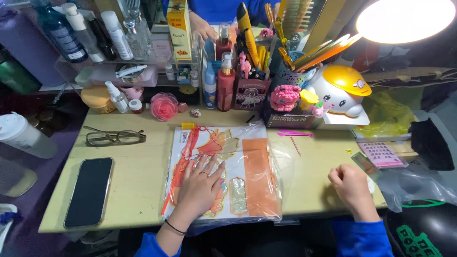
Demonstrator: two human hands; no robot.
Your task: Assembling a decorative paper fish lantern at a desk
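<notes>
Phone (89, 191), glasses (115, 137) beside plastic sleeve (252, 171).

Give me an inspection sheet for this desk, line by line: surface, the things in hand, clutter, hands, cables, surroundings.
Surface: pale wooden desk, brightly lit by a lamp.
Things in hand: clear plastic packet of orange and red cut-out sheets lies flat at the middle; a small clear strip sits by the right fist.
Clutter: black phone, folded glasses, pink rose ornament, spray bottles, pen holder, chick-shaped figure.
Hands: left hand flat on the packet, fingers spread; right hand closed in a fist on the desk.
Cables: nothing seen.
Surroundings: shelf of bottles behind; dark bag at right.
</notes>
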